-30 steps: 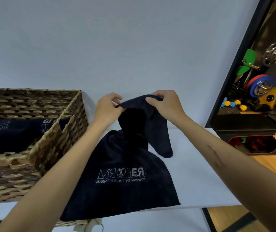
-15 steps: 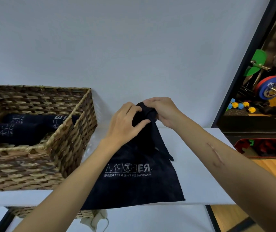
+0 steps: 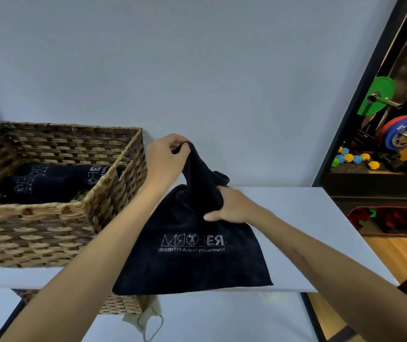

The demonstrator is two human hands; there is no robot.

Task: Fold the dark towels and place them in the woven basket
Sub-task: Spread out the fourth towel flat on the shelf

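**Towel half lifted, held at top and waist**

Nearest, the towel's (image 3: 192, 253) lower edge lies along the bench's (image 3: 303, 233) front edge, logo up. Its length runs away from the person, rising to a peak. The right hand (image 3: 229, 208) grips the bunched middle, apparently pressing it down; the left hand (image 3: 166, 160), farther and higher, pinches the top corner. Left of both stands the basket (image 3: 49, 225), rolled towels (image 3: 49, 180) inside, nearer the left hand.

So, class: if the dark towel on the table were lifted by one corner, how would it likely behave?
Probably floppy: where the left hand pinches it up, the dark towel hangs in a drooping peak. Likely light: a fingertip pinch holds that part up. It bunches softly under the right hand, so it should not roll.
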